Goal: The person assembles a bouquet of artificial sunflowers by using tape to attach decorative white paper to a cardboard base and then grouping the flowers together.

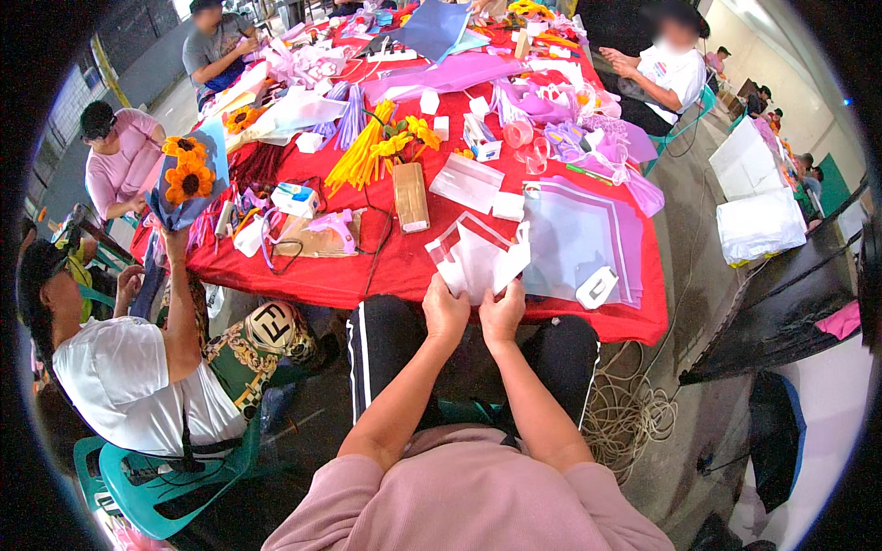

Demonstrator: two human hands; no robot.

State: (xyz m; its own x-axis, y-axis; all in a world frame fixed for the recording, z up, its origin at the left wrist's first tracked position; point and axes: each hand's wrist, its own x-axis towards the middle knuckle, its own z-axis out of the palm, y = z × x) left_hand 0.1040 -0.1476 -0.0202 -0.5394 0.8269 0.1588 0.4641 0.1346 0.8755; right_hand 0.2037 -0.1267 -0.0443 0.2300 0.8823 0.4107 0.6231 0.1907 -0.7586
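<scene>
My left hand (445, 312) and my right hand (502, 312) are both closed on the lower part of a white and clear folded sheet (476, 262), held at the near edge of the red-covered table (627, 323). Just to its right lie stacked blue and lilac translucent sheets (581, 241), with a small white object (597, 286) on their near corner. Beyond the held sheet are a white block (508, 207), a pale flat packet (464, 180) and a brown block (411, 197). A pink glue gun (335, 230) lies to the left.
Flower-making materials (372, 151) crowd the table. A co-worker (138, 386) at my left holds a sunflower bouquet (188, 179) up; others (129, 161) (666, 83) sit around. Coiled cable (625, 418) lies by my right leg, and a dark panel (735, 331) stands at right.
</scene>
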